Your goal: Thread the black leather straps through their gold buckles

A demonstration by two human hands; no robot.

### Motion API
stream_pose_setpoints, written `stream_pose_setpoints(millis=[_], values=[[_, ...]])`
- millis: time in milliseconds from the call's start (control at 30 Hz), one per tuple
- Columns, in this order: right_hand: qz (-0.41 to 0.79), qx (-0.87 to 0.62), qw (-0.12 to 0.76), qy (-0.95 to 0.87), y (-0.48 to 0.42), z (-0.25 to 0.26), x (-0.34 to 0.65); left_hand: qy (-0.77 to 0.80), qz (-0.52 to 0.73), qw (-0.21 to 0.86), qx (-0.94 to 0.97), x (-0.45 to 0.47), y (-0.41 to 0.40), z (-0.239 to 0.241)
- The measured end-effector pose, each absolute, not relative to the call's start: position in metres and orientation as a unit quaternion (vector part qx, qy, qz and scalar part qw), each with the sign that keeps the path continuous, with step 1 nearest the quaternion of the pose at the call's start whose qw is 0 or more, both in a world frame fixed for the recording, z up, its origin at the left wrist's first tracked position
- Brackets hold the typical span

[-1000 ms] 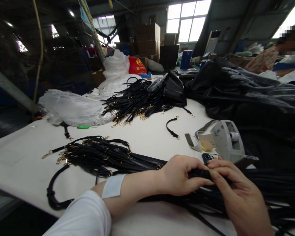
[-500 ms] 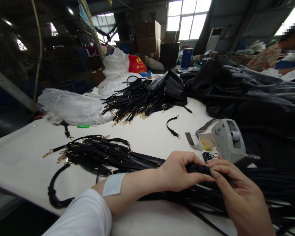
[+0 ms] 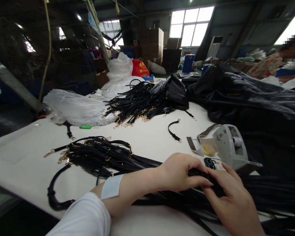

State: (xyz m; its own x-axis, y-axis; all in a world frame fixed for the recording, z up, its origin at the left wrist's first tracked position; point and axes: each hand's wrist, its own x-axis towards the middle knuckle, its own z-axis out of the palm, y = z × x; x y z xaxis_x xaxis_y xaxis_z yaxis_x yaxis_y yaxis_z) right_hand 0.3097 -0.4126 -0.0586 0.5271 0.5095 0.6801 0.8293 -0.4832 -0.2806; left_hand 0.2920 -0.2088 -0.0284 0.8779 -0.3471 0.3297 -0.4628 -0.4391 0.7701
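Observation:
My left hand [image 3: 184, 172] is closed around a black strap [image 3: 196, 171], its thumb and fingers pinching from both sides. Against its fingertips, my right hand [image 3: 232, 193] grips the same strap, and the fingers of both hands hide most of the piece between them. Under and beside the hands runs a long bundle of black straps [image 3: 100, 152] with gold clasps at its left end. A curved black strap [image 3: 54, 183] hangs off that end. Just beyond my fingers lies a phone [image 3: 212, 163], partly covered by my right hand.
A grey tape dispenser [image 3: 229, 144] and a yellow tape roll [image 3: 208, 149] stand beyond the phone. One short strap [image 3: 173, 131] lies alone. Farther back are a second strap pile [image 3: 137, 101], clear plastic bags [image 3: 76, 106] and black material [image 3: 236, 95]. A person [image 3: 270, 62] is at far right.
My right hand has shifted left and closer over the strap, its fingers now overlapping my left fingertips. My left hand stays almost in place. The view has tilted slightly.

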Motion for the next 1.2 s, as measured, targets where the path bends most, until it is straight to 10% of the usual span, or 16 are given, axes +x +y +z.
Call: stream_pose_setpoints(millis=[367, 667, 1033, 1200], values=[[-0.318, -0.835, 0.237, -0.381, -0.402, -0.060, 0.303, -0.247, 0.250, 0.263, 0.899, 0.275, -0.227, -0.033], [-0.344, -0.824, 0.213, -0.395, -0.400, -0.059, 0.302, -0.218, 0.096, 0.146, 0.960, 0.277, -0.225, -0.019], [-0.278, -0.823, 0.384, -0.313, -0.415, -0.057, 0.303, -0.087, 0.057, 0.598, 0.795, 0.293, -0.176, 0.008], [-0.238, -0.845, 0.429, -0.213, -0.425, -0.062, 0.303, -0.068, 0.095, 0.553, 0.825, 0.298, -0.154, 0.018]])
